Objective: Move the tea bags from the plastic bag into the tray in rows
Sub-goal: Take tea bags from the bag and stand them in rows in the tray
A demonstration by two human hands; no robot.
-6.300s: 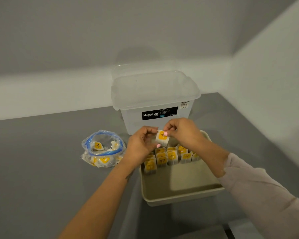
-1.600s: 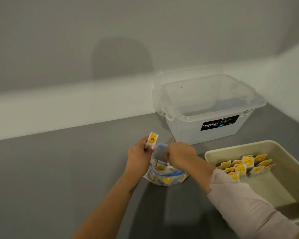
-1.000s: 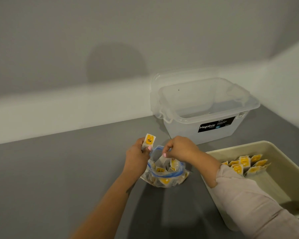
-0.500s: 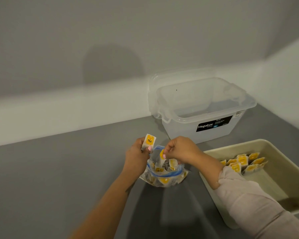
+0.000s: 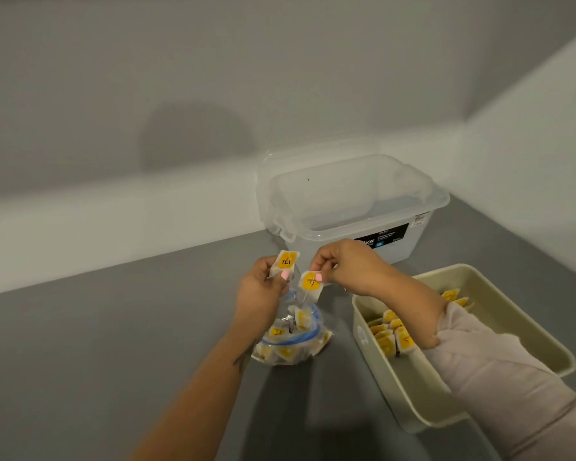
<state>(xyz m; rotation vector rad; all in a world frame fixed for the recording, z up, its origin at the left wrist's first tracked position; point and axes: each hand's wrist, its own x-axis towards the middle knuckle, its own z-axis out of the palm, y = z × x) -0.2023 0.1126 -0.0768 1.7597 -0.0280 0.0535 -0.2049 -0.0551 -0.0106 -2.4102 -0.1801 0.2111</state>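
- Landmark: tray (image 5: 546, 331), on the worktop (image 5: 80, 361). All places are given from it.
- Left hand (image 5: 263, 291) is raised left of the tray, thumb and fingers pinching one tea bag (image 5: 285, 263), label face toward the camera, roughly upright.
- Right hand (image 5: 346, 264) is also left of the tray and nearer to it than the left hand. It pinches a second tea bag (image 5: 310, 286) by its top edge; that bag hangs tilted, just above the mouth of the plastic bag (image 5: 290, 341).
- The two held bags are near each other but apart.
- Plastic bag sits on the worktop just left of the tray's left wall, directly under both hands, with more tea bags inside.
- Rows (image 5: 393, 334) stand at the tray's far end; the right forearm crosses over them. The near part of the tray floor shows bare.
- Judgement: both held bags must travel right and toward the person to reach the open floor. The right hand has the shorter path; the left must cross over the plastic bag.
- Judgement: the task is partly done.
- A clear box (image 5: 353, 207) stands behind the tray's far-left corner, out of the path.
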